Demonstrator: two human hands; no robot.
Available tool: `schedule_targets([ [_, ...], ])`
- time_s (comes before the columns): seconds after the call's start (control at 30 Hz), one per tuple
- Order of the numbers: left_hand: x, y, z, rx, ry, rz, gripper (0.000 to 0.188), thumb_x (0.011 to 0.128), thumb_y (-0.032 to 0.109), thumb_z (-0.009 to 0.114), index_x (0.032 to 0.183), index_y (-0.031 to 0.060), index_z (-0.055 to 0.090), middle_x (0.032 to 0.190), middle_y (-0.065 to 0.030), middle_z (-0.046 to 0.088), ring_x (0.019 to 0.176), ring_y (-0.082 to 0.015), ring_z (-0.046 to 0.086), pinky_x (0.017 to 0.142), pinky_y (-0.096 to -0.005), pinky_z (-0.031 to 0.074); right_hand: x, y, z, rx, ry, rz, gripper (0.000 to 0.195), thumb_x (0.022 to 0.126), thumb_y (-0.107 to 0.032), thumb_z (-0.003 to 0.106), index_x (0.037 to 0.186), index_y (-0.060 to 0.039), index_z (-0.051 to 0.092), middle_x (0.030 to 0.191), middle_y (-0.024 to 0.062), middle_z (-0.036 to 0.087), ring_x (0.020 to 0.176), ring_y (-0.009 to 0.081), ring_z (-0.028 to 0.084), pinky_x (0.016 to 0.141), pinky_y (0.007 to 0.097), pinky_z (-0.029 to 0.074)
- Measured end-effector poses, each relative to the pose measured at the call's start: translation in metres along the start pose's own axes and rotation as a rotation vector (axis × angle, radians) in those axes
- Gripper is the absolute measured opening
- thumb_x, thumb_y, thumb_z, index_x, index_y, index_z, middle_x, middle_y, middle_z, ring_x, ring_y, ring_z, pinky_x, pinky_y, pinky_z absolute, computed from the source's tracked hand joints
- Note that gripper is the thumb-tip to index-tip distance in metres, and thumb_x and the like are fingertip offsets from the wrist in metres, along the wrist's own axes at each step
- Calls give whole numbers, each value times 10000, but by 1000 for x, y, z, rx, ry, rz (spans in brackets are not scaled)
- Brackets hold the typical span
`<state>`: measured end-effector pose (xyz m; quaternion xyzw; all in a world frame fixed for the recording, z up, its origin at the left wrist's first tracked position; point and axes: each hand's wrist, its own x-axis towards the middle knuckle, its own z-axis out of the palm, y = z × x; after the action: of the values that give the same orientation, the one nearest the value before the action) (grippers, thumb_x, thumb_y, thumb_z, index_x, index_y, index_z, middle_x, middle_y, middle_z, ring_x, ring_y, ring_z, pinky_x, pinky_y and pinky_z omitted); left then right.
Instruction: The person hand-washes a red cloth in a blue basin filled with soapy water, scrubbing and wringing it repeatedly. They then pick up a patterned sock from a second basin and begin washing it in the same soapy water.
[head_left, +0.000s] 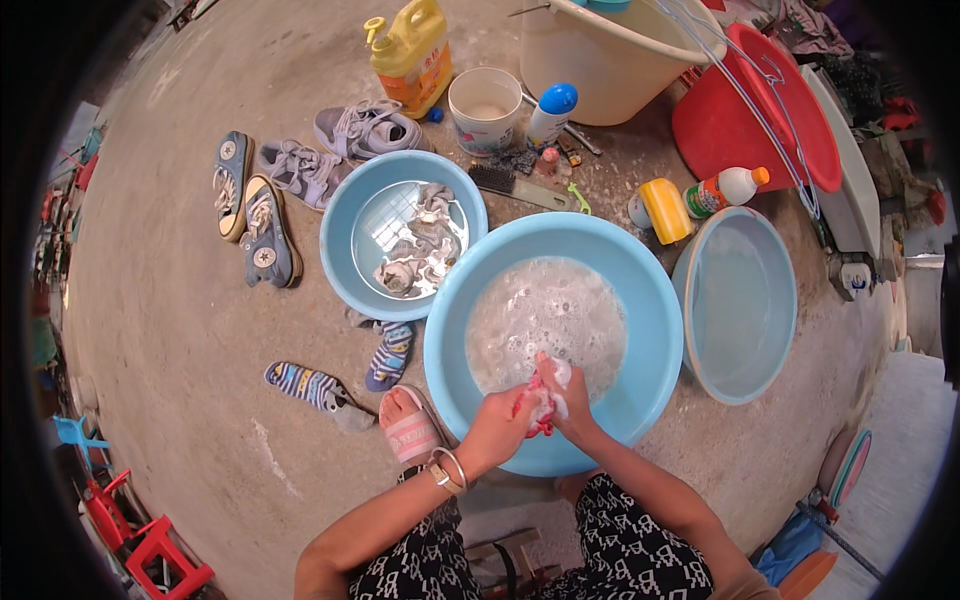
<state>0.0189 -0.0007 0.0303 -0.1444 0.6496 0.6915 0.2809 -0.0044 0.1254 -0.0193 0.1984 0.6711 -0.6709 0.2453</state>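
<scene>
My left hand and my right hand both grip a small red and white cloth between them. White lather clings to the cloth and to the fingers of my right hand. They are over the near part of a large light-blue plastic basin, which holds cloudy, foamy water. Beside it on the left, a smaller blue basin contains clear water and wet grey socks. Two striped socks, one farther left and one near the basins, lie on the concrete floor.
Right of the large basin, a third basin leans on its side. A scrub brush, a white tub, a yellow detergent jug and bottles stand or lie beyond. Blue canvas sneakers and grey shoes are at left; buckets at back.
</scene>
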Motion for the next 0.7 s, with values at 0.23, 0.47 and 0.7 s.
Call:
schedule_targets([
  [0.23, -5, -2, 1, 662, -331, 237, 233, 905, 231, 438, 892, 65, 602, 699, -98, 622, 586, -281, 589, 566, -343, 471, 25, 29, -3, -140, -121, 316, 435, 897, -397, 482, 623, -62, 523, 514, -9, 477, 496, 78, 435, 456, 245, 342],
  [0.47, 1, -25, -9, 446, 186, 234, 270, 924, 226, 403, 840, 30, 568, 631, -82, 577, 508, -212, 547, 503, -319, 435, 13, -8, -6, 210, -383, 219, 384, 903, -398, 482, 773, -38, 514, 719, 37, 559, 622, 122, 539, 549, 251, 432],
  [0.7, 16, -13, -18, -124, 407, -45, 281, 924, 162, 385, 838, -42, 558, 604, -85, 514, 549, -113, 462, 526, -288, 400, -7, -20, 16, -105, -209, -361, 288, 912, -246, 481, 1008, 22, 529, 847, 83, 604, 767, 166, 572, 709, 300, 465],
])
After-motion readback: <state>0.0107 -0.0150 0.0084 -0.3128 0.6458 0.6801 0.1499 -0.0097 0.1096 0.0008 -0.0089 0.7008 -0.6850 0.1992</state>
